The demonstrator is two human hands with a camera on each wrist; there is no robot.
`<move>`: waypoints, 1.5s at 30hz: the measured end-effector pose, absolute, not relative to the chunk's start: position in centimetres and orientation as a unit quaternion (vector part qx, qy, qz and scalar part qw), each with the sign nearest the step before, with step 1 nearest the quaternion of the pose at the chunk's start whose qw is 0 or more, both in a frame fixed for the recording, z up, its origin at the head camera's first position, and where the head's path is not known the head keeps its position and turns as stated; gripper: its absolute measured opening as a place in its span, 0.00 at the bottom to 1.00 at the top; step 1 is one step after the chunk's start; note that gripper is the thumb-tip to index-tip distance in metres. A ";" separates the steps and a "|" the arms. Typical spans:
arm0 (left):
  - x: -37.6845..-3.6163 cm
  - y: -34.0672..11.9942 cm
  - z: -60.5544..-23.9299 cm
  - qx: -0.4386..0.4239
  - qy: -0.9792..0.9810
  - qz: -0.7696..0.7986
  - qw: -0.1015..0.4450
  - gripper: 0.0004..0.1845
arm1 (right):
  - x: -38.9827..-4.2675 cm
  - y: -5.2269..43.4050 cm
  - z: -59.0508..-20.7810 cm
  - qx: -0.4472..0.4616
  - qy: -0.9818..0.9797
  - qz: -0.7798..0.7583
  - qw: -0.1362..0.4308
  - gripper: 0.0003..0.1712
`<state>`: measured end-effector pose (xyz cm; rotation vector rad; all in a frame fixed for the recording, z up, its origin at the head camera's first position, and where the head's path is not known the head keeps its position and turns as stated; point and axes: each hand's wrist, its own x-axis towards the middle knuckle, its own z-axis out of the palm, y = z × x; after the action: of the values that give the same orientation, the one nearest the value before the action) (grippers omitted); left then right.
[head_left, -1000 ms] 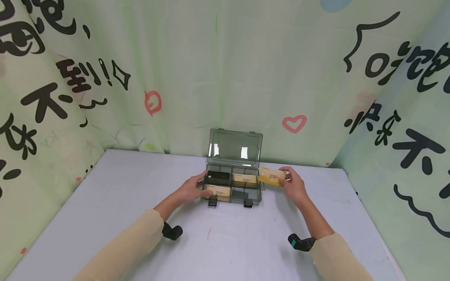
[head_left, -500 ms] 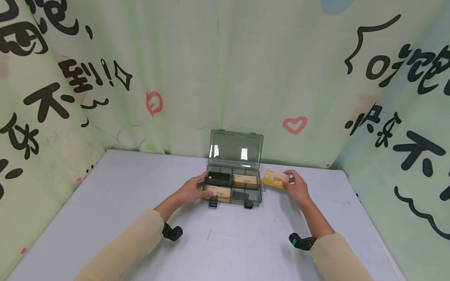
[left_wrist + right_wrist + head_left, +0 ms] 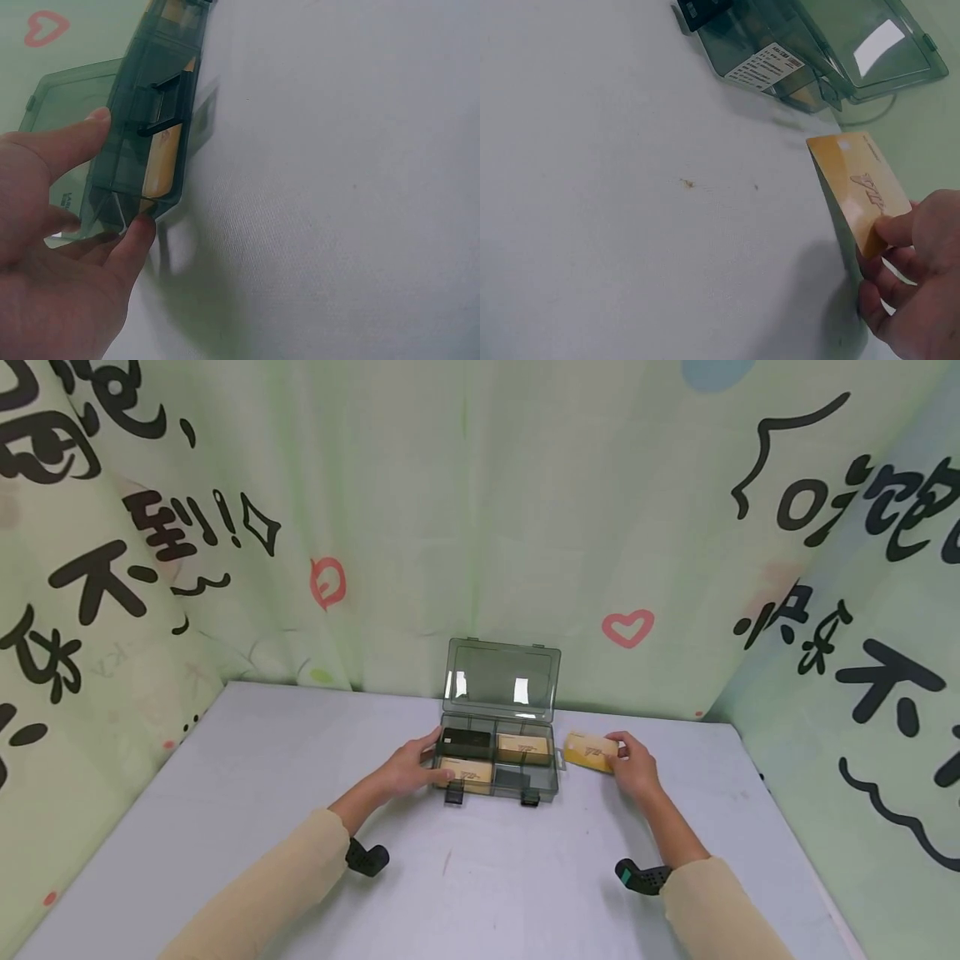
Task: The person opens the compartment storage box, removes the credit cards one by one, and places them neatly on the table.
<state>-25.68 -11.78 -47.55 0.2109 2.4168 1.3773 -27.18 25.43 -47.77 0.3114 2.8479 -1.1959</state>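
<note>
the right hand [image 3: 636,767] pinches a yellow card box [image 3: 590,750] by its right end, thumb on top and fingers curled beneath, as the right wrist view shows. the box sits low over the bench [image 3: 480,877], just right of the case [image 3: 498,762] and outside it; whether its lower edge touches the bench i cannot tell. the left hand [image 3: 408,766] grips the left end of the case, thumb against the side wall and fingers round the near corner.

the case stands open with its lid [image 3: 501,680] raised toward the curtain [image 3: 465,527]. inside, 3 compartments show something: a black box [image 3: 465,742] at back left, a yellow box [image 3: 522,746] at back right, another yellow box [image 3: 467,770] at front left. the front right compartment [image 3: 513,777] looks unfilled.

to handle this step well, i judge the held box should be kept level and its long side parallel to the case, with the left hand bracing the case so it does not slide. the pinch at 1 end leaves the far end free to tip, so a slow, low movement suits.

for room: the case's right wall and its small side tab lie just beside the box, and 2 black latches [image 3: 530,796] hang off the front edge. the bench to the right and front of the hands is open, with the curtain close behind.
</note>
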 end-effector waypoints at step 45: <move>-25.6 -12.1 -47.7 0.081 0.851 0.490 0.171 0.48 | -26.3 23.2 -48.6 0.027 0.927 -0.375 -0.023 0.19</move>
<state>-25.58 -12.09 -47.73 0.2304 2.4163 1.3901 -26.31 23.24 -48.64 0.0876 2.9537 -1.1940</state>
